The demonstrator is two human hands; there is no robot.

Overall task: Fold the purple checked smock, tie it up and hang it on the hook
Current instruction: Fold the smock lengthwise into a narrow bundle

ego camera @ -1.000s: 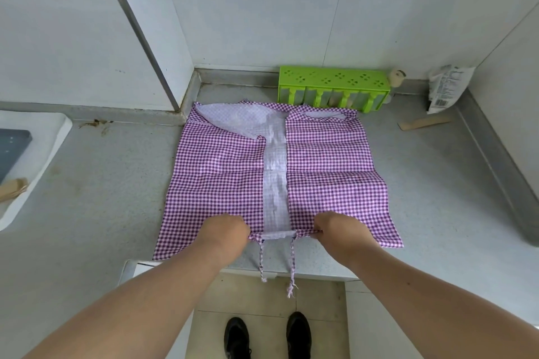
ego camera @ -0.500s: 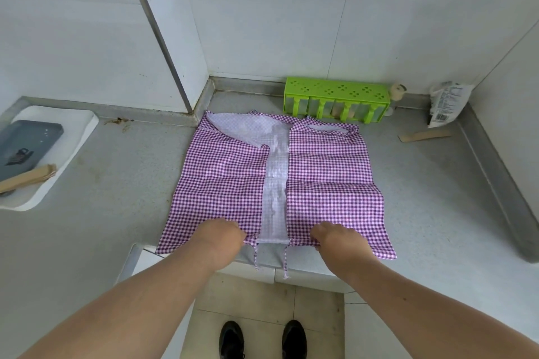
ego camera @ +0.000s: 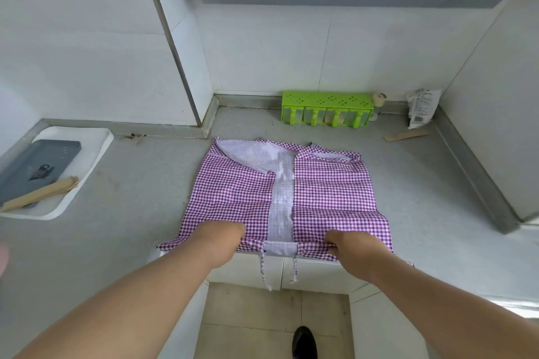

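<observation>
On the grey counter, both hands' fingers pinch the purple checked smock at its near hem.

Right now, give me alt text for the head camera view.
Two bare hands, left hand and right hand, pinch the near hem of a purple checked smock spread flat on a grey counter, its ties dangling over the edge. A green rack stands against the wall behind.
</observation>
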